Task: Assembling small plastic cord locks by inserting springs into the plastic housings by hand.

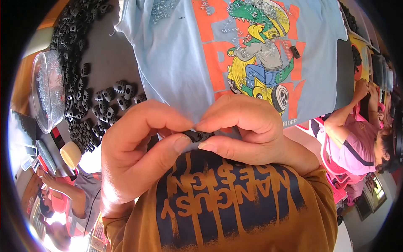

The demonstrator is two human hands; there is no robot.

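A short-sleeved mustard-brown shirt [277,235] bears a navy chest print [228,201] with streaky edges.

The part [194,136] and left pile [72,67] are coloured black. Orange, green and yellow are printed on the far pale-blue cloth [172,59], navy on the near brown shirt [222,214].

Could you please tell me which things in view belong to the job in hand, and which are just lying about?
Apparently in the job:
black part held between left hand and right hand
similar black parts, piled at left
shiny coils on the blue printed cloth
clear container of similar-looking coils

Apparently lying about:
cream round object at left
grey elongated object nearby
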